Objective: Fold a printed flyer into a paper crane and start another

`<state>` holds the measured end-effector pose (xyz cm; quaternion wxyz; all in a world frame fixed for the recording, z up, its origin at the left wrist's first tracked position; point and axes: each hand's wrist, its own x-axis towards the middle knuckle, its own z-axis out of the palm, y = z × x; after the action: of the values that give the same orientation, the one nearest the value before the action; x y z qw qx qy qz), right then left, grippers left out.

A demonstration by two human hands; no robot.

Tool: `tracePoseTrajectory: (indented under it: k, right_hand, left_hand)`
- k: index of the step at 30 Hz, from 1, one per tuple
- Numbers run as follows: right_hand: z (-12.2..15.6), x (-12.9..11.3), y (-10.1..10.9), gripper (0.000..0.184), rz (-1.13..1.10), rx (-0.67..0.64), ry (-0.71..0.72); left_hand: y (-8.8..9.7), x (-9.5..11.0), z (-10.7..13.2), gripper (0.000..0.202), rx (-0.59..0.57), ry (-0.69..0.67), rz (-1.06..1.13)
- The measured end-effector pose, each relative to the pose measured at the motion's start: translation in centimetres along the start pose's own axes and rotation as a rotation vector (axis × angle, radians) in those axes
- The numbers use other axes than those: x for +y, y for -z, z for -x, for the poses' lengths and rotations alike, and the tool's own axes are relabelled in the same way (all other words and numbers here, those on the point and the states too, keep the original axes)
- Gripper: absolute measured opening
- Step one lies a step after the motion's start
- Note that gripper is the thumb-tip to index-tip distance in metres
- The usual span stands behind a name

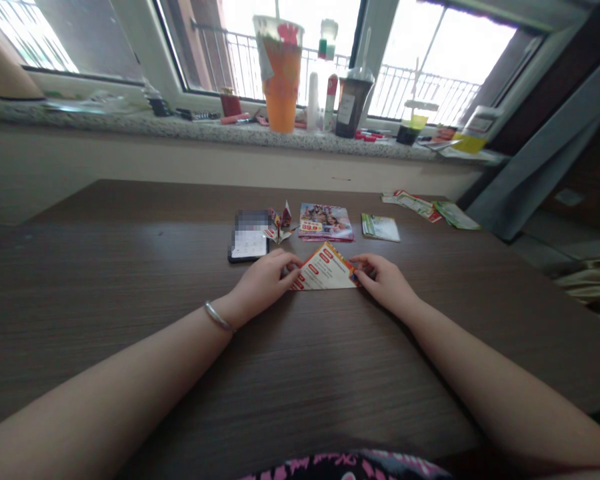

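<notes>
A printed paper folded into a triangle [325, 270] lies flat on the dark wooden table [130, 267]. My left hand [263, 280], with a silver bangle on the wrist, presses its fingertips on the triangle's left corner. My right hand [383, 279] pinches the right corner with curled fingers. Behind the paper stands a small folded paper crane [281, 225].
A phone [249, 243] lies left of the crane. A colourful leaflet [326, 222], a green card [380, 227] and more flyers [420, 204] lie further back. The stone windowsill [205, 130] holds an orange cup [280, 77], a dark drink [353, 100] and bottles.
</notes>
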<state>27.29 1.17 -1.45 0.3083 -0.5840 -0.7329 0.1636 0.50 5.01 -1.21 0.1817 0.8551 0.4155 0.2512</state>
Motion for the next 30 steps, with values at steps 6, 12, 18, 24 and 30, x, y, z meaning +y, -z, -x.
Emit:
tracePoseTrajectory:
  k: [6,12,18,24,30]
  right_hand:
    - [0.1,0.4,-0.1,0.022,-0.045,0.082,0.117]
    - [0.3,-0.1,0.4,0.014,-0.015,0.081,0.344]
    - [0.6,-0.9,0.9,0.012,0.143,0.0,0.527]
    - [0.6,-1.0,0.9,0.012,0.205,-0.088,0.534]
    - [0.6,-1.6,1.0,0.013,0.198,-0.179,0.502]
  left_hand:
    - [0.2,0.3,-0.1,0.009,0.183,-0.118,0.11]
    - [0.0,0.2,-0.1,0.017,0.238,-0.303,0.1]
    - [-0.1,-0.2,-0.2,0.024,0.18,-0.423,0.084]
    - [0.2,0.5,0.1,0.023,0.053,-0.498,0.025]
    - [0.4,1.0,0.3,0.019,-0.103,-0.507,0.02]
